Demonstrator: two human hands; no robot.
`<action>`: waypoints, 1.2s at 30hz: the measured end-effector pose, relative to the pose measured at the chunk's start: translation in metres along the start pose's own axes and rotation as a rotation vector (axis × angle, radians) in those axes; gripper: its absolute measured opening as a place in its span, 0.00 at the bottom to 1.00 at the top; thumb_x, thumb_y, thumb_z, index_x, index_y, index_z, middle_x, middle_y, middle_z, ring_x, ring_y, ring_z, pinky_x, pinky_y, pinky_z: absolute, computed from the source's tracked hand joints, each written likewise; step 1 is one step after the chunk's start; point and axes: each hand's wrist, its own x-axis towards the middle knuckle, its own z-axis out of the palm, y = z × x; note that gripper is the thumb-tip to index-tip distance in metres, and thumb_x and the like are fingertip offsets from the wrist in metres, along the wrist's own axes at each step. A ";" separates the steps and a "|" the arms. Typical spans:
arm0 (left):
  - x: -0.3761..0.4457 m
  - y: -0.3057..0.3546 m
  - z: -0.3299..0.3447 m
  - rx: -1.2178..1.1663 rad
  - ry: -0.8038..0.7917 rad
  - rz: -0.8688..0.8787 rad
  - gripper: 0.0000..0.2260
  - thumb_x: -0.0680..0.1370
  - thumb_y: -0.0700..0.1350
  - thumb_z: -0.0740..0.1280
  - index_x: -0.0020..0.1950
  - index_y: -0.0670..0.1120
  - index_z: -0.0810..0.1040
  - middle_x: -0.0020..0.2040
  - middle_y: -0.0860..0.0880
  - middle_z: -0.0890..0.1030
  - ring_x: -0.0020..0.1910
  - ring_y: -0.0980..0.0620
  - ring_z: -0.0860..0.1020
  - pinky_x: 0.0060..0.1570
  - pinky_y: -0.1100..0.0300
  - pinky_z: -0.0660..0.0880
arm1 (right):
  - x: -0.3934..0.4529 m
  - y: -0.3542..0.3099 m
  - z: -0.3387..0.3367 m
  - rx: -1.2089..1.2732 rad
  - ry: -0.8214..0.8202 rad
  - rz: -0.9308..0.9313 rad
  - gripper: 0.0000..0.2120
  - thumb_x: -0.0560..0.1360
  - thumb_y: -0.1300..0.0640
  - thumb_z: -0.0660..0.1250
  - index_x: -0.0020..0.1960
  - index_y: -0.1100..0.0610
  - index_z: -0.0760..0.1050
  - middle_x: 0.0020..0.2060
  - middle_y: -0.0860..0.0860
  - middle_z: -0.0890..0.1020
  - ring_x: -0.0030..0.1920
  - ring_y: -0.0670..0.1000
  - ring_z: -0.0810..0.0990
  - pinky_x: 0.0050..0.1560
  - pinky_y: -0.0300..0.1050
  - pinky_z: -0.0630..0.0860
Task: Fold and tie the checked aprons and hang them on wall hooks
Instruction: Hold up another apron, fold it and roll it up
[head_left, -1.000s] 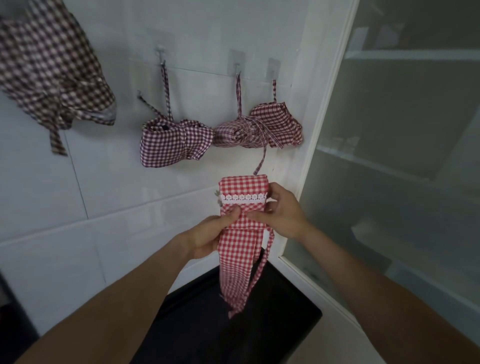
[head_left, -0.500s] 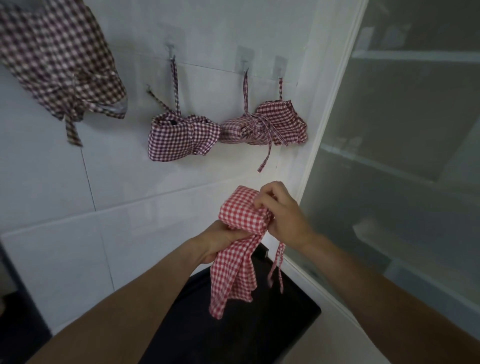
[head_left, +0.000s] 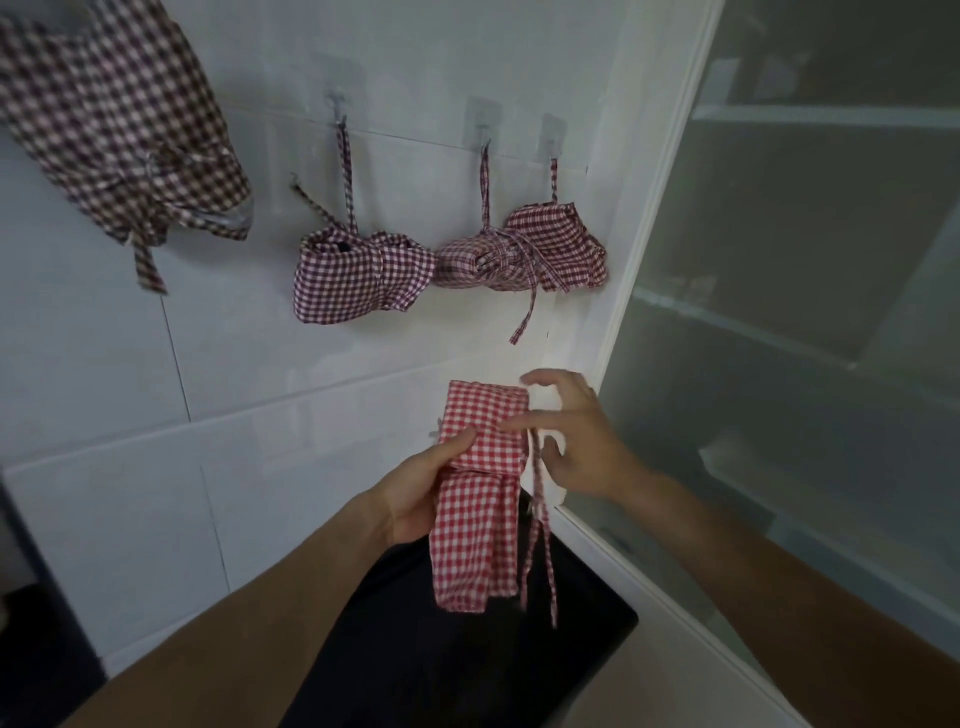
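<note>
Red-and-white gingham, soft and creased, made up the folded apron (head_left: 480, 467) I held in front of the white tiled wall (head_left: 156, 395), below the row of hooks. My left hand (head_left: 415, 493) had its grip clenched on the fold, thumb pressed across the front of the cloth and fingers behind it. Above the thumb the apron formed a squared, doubled-over top; below it a long flat panel hung down, with two thin checked ties (head_left: 537, 540) dangling beside it. My right hand (head_left: 576, 441) was released, fingers spread and loosely bent, fingertips just touching the right edge of the fold near the ties.

Higher up, three bundled aprons hung by their narrow straps from small clear wall hooks: a plum-checked bundle (head_left: 358, 280), a tightly knotted pinkish one (head_left: 483, 260) and a deeper red one (head_left: 561, 244) touching it. A larger brown-checked apron (head_left: 119, 130) hung well apart at upper left. A frosted glass cabinet door (head_left: 805, 286) stood to the right, and a smooth black panel (head_left: 467, 649) lay under my arms.
</note>
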 end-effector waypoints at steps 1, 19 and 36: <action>-0.002 0.000 -0.005 -0.007 -0.006 0.018 0.28 0.74 0.58 0.72 0.69 0.45 0.75 0.60 0.42 0.82 0.56 0.44 0.82 0.60 0.48 0.75 | 0.001 -0.003 -0.006 0.149 -0.009 0.183 0.28 0.70 0.68 0.69 0.66 0.47 0.76 0.69 0.51 0.67 0.71 0.53 0.65 0.71 0.53 0.65; -0.012 -0.007 0.005 0.236 0.035 0.038 0.17 0.73 0.50 0.72 0.54 0.39 0.80 0.44 0.44 0.84 0.38 0.51 0.82 0.41 0.60 0.79 | 0.012 -0.023 -0.011 0.293 0.196 0.188 0.23 0.65 0.59 0.82 0.52 0.52 0.72 0.50 0.46 0.80 0.50 0.41 0.80 0.47 0.37 0.79; -0.023 0.002 0.001 -0.077 0.000 0.020 0.34 0.73 0.65 0.68 0.67 0.40 0.75 0.55 0.36 0.80 0.42 0.43 0.81 0.45 0.52 0.80 | 0.001 -0.010 -0.009 -0.151 -0.105 -0.291 0.20 0.70 0.58 0.77 0.59 0.54 0.77 0.58 0.50 0.81 0.58 0.49 0.76 0.63 0.46 0.71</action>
